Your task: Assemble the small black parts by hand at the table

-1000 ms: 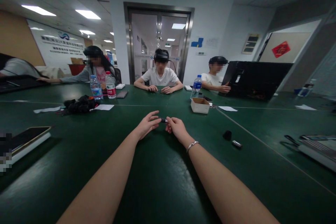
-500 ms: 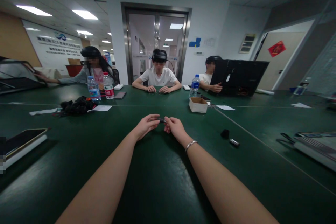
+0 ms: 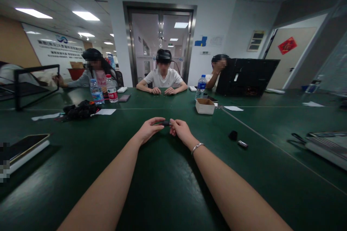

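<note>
Over the table, my left hand [image 3: 150,130] pinches the left end of a small dark cylinder [image 3: 165,123] between thumb and fingers. At the cylinder's right end, which looks lighter and metallic, the fingertips of my right hand [image 3: 179,129] are closed. A silver bracelet circles my right wrist. What kind of thing the cylinder is, I cannot make out, since both ends are partly covered by fingers. Right of my hands on the table lie a short silver cylinder [image 3: 243,144] and a small black piece [image 3: 232,135], close together.
On the green table [image 3: 168,184] stand an open cardboard box [image 3: 205,107] and several bottles, one a blue-labelled bottle [image 3: 201,87]. A black tangled bundle [image 3: 81,110] lies left. A phone on a white box [image 3: 27,148] is near left. Three people sit opposite; a black monitor [image 3: 248,77] is right.
More of the dark cylinder shows between my hands, which have barely moved. At far left, a person's black frame now stands upright. The person at right has raised a hand to the face.
</note>
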A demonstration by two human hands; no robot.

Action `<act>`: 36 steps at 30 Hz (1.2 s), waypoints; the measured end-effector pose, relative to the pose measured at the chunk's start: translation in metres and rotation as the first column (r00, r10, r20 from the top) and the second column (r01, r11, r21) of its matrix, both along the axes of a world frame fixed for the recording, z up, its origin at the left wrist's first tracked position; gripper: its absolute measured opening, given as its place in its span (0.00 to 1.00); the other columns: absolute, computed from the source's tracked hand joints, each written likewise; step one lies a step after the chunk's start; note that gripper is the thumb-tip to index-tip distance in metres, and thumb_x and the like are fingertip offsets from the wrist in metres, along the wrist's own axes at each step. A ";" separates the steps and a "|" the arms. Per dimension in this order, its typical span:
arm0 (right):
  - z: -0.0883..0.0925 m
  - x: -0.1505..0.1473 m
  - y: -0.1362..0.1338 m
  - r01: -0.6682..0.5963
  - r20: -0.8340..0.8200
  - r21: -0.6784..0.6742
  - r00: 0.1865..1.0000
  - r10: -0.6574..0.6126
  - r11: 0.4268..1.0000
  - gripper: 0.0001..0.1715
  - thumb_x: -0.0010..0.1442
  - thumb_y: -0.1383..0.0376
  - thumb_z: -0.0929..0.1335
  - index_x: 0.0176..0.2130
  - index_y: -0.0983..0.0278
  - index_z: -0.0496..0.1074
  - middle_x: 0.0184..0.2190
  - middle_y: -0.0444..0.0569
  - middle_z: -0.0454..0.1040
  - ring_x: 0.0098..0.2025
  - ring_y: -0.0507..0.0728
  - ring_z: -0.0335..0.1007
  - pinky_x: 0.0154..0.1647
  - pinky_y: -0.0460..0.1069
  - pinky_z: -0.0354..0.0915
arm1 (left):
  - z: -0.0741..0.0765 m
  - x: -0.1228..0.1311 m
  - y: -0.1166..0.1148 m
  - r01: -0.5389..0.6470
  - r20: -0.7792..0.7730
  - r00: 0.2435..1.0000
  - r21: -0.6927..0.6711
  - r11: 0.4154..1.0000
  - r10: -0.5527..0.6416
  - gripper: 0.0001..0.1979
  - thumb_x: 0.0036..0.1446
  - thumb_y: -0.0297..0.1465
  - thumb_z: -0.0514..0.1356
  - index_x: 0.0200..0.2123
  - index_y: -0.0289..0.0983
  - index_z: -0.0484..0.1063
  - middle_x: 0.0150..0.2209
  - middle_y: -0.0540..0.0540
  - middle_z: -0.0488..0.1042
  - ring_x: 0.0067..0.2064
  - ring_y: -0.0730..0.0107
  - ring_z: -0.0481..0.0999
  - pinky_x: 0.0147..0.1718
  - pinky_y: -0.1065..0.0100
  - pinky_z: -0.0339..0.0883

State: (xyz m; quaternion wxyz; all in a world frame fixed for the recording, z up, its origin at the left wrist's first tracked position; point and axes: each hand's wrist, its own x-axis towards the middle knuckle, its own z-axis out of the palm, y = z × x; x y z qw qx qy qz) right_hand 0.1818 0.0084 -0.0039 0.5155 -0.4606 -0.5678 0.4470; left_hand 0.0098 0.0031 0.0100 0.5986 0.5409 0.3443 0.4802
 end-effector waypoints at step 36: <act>0.002 0.002 -0.006 -0.109 -0.125 0.042 0.986 0.113 0.993 0.17 0.41 0.65 0.73 0.34 0.65 0.68 0.27 0.41 0.70 0.21 0.47 0.67 0.21 0.44 0.63 | -0.004 0.014 0.014 -0.188 -0.339 0.928 -0.073 0.979 0.153 0.28 0.50 0.54 0.53 0.32 0.31 0.70 0.20 0.49 0.69 0.21 0.76 0.65 0.21 0.73 0.56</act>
